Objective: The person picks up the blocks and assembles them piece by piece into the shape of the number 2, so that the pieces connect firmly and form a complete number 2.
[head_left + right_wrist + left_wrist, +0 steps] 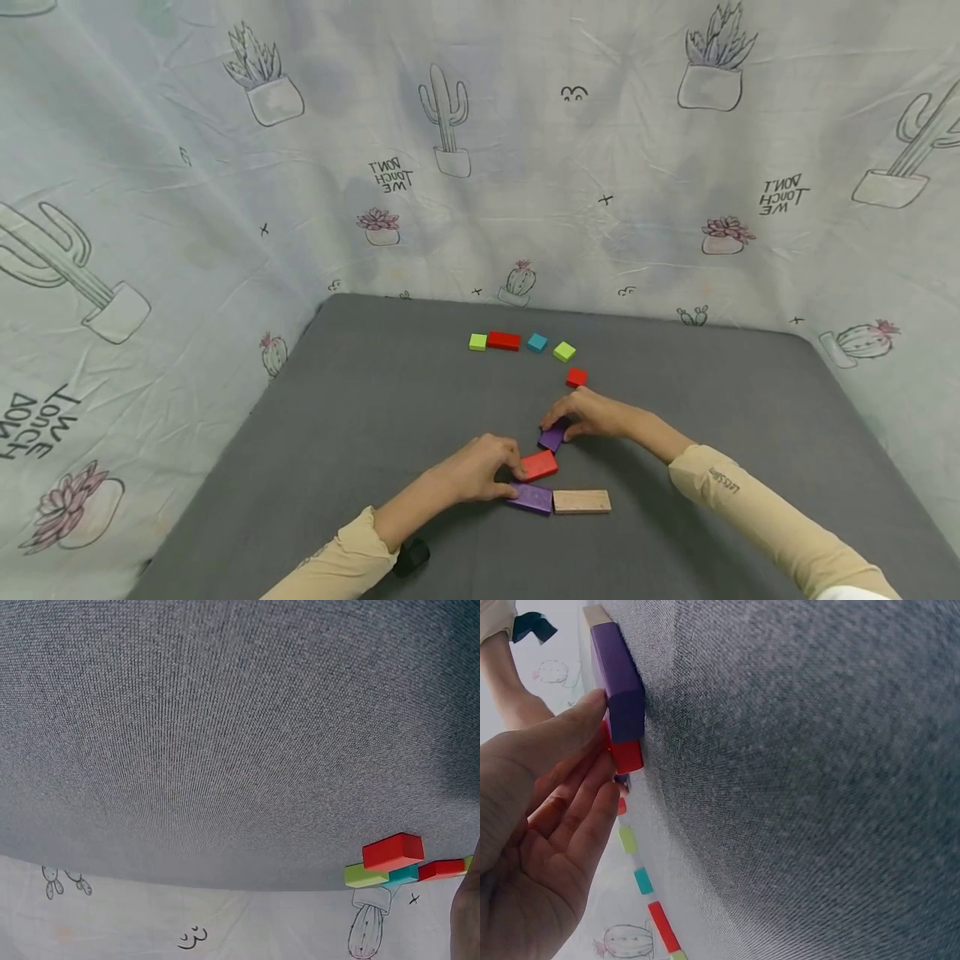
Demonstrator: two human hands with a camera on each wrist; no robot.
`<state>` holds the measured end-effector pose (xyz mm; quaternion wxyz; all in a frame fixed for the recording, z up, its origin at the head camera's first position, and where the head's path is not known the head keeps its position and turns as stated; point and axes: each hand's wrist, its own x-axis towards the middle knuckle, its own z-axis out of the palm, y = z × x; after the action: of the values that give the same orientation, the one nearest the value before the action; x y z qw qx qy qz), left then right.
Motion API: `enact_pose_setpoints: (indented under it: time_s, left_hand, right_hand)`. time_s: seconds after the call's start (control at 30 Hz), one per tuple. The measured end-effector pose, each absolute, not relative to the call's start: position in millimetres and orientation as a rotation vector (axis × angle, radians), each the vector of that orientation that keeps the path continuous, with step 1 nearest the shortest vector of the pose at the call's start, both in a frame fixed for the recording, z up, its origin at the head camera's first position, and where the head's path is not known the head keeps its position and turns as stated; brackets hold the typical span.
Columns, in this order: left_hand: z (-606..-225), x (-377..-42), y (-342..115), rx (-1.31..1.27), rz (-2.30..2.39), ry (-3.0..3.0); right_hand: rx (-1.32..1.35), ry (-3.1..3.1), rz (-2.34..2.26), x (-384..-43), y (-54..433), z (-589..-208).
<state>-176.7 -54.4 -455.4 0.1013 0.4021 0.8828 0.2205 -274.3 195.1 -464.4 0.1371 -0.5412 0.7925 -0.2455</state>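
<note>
My right hand (596, 414) grips a small purple block (552, 438) between thumb and fingers. Below it a red block (538, 466) lies at a slant, with fingertips of my left hand (480, 468) at its left end. The left thumb touches the end of a longer purple block (618, 682), while the other fingers extend, loosely bent, beside the red block (627, 756). A plain wooden block (582, 502) lies end to end with the longer purple one. In the right wrist view only a sliver of the right hand (466, 915) shows.
Farther back, a small red block (577, 377), a lime block (565, 352), a teal block (537, 342), a longer red block (504, 341) and another lime block (477, 342) form a curved row on the grey tabletop (375, 375). A black object (412, 557) lies by the left forearm.
</note>
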Motion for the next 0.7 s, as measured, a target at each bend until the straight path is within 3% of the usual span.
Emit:
enact_pose_setpoints:
  time_s: [0.4,0.5,0.7]
  left_hand:
    - [-453,-179,-53,1.19,0.628,2.593]
    - [-452,-180,-54,1.191,0.643,2.585]
    - [-449,-183,-56,1.179,0.649,2.576]
  right_hand:
    - [-1.427,2.319,-0.779,-266,201,-458]
    - [-1.391,2.348,-0.94,-267,204,-455]
    - [-1.071,2.204,-1.541,-272,210,-458]
